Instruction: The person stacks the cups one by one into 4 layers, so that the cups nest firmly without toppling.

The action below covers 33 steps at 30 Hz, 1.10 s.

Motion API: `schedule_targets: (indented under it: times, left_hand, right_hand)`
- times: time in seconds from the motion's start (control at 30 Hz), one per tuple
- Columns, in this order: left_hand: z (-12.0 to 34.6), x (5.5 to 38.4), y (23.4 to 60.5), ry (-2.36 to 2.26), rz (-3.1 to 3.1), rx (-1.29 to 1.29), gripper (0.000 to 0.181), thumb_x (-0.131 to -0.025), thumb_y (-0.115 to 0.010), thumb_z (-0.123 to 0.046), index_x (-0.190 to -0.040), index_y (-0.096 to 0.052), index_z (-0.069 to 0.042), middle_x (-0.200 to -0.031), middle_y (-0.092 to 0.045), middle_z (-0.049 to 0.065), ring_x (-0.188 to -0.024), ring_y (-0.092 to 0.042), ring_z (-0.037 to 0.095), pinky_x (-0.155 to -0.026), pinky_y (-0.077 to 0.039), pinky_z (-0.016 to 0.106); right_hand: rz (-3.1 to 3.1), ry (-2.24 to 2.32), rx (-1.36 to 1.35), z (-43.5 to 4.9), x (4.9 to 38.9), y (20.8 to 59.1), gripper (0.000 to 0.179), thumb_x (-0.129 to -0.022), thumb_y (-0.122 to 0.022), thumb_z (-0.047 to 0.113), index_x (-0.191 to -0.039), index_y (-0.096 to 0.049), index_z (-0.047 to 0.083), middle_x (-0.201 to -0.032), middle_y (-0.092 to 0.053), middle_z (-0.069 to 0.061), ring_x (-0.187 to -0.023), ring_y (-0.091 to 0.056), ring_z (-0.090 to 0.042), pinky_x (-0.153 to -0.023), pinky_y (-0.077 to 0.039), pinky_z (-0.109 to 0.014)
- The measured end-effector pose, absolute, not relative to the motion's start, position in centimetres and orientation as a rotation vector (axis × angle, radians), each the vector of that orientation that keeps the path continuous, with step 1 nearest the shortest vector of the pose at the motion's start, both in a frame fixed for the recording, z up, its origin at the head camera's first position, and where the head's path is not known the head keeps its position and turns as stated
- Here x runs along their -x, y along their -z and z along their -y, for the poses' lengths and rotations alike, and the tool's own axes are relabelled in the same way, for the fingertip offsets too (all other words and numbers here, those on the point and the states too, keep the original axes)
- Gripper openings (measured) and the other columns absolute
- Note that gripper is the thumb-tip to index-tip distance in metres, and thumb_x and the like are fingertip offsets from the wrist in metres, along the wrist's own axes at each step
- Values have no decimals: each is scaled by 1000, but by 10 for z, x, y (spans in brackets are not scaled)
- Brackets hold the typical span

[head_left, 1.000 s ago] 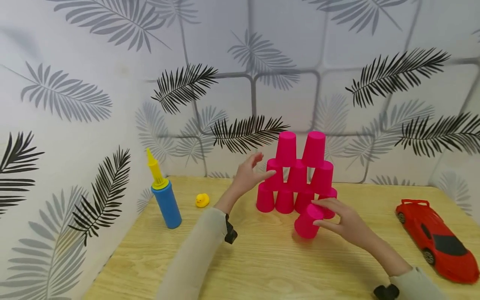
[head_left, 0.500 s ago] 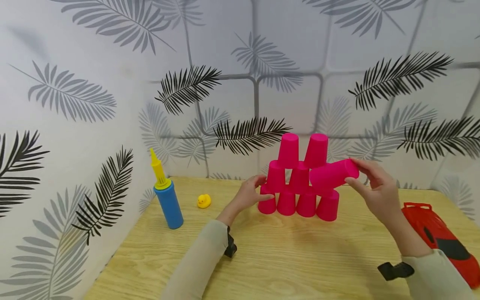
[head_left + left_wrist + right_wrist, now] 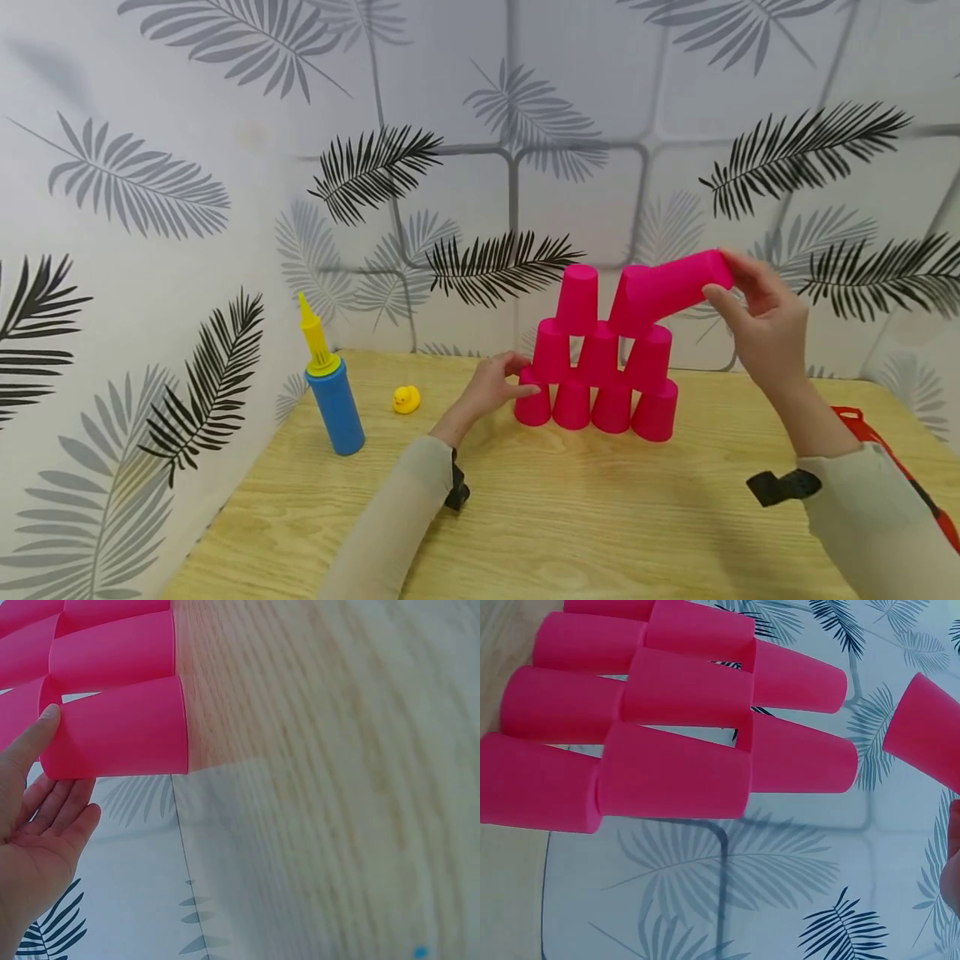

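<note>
A pyramid of upside-down pink cups (image 3: pixel 598 358) stands on the table: several in the bottom row, three above, two on top. My right hand (image 3: pixel 768 329) pinches another pink cup (image 3: pixel 678 283) by its base. It is held tilted, its mouth pointing left, in front of the top right cup (image 3: pixel 624 312) in the head view. The right wrist view shows this held cup (image 3: pixel 930 735) apart from the stack. My left hand (image 3: pixel 491 385) is at the bottom left cup (image 3: pixel 124 731), relaxed, thumb at its upper end and fingers beside it.
On the left stand a blue hand pump (image 3: pixel 337 408) with a yellow nozzle and a small yellow rubber duck (image 3: pixel 406 399). A red toy car (image 3: pixel 855 421) lies at the right, mostly hidden by the right forearm. A patterned wall (image 3: pixel 465 200) rises behind the table.
My right hand has lifted the held cup from near the table up to the top row, tipping it sideways. My left hand has lowered from the middle row to the bottom left cup.
</note>
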<state>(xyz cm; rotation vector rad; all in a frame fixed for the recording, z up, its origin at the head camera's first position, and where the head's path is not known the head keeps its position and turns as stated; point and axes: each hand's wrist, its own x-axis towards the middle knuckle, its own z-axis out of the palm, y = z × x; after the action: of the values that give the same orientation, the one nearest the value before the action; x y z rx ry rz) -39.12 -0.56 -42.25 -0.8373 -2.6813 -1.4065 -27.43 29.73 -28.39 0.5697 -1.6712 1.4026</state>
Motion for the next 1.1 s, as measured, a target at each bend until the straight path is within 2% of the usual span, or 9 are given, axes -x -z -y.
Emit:
schedule_targets:
  times: [0.17, 0.27, 0.4, 0.53, 0.73, 0.8, 0.97, 1.1]
  left_hand:
    - [8, 394, 423, 1392, 2661, 845, 47, -82, -80, -22, -119, -61, 0, -118, -68, 17, -114, -65, 32, -104, -50, 48]
    - [8, 394, 422, 1382, 2654, 848, 47, -81, -80, -22, -118, -61, 0, -117, -68, 17, -113, -65, 32, -103, -51, 46]
    - [8, 392, 423, 1379, 2676, 832, 46, -81, -80, -21, -117, -61, 0, -115, -68, 17, -112, -66, 31, -104, -51, 45]
    - [7, 391, 424, 1395, 2695, 822, 46, -82, -80, -22, -118, -61, -2, -115, -69, 16, -113, -65, 31, -104, -50, 46]
    - [6, 389, 425, 1409, 2681, 839, 47, -82, -79, -22, -119, -60, -1, -117, -68, 17, -114, -65, 31, -105, -50, 46]
    - [7, 389, 426, 1406, 2680, 835, 47, -82, -79, -21, -120, -61, -1, -118, -68, 16, -114, -65, 31, -105, -49, 46]
    - [8, 391, 426, 1405, 2692, 831, 47, -82, -79, -23, -120, -61, -2, -119, -68, 16, -116, -64, 31, -106, -49, 46]
    - [10, 393, 426, 1379, 2702, 828, 48, -82, -79, -25, -121, -61, -3, -120, -68, 14, -117, -64, 29, -106, -50, 43]
  right_hand:
    - [1846, -1327, -341, -291, 296, 249, 42, -92, -67, 13, -133, -59, 6, -117, -61, 17, -103, -59, -3, -86, -49, -4]
    - [1947, -1254, -328, -288, 313, 236, 44, -93, -67, 20, -134, -58, 7, -118, -60, 17, -102, -57, 4, -87, -47, -2]
    - [2102, -1112, -315, -283, 328, 227, 49, -94, -66, 31, -137, -57, 9, -123, -62, 3, -100, -53, 11, -84, -44, 0]
    - [2206, -1042, -324, -279, 337, 222, 52, -94, -63, 39, -139, -54, 13, -132, -58, -13, -103, -50, 9, -79, -42, 1]
    - [2264, -970, -381, -276, 346, 218, 52, -95, -62, 37, -138, -56, 9, -131, -59, -17, -102, -52, 8, -79, -39, 2]
    - [2293, -958, -391, -275, 348, 217, 52, -95, -62, 38, -138, -55, 10, -130, -59, -17, -104, -55, 1, -78, -39, 2]
    - [2375, -930, -413, -272, 351, 216, 54, -96, -60, 40, -142, -51, 13, -132, -57, -17, -116, -57, -30, -76, -38, 2]
    - [2384, -907, -437, -267, 355, 216, 54, -96, -60, 38, -143, -50, 12, -133, -58, -17, -117, -57, -35, -76, -36, 2]
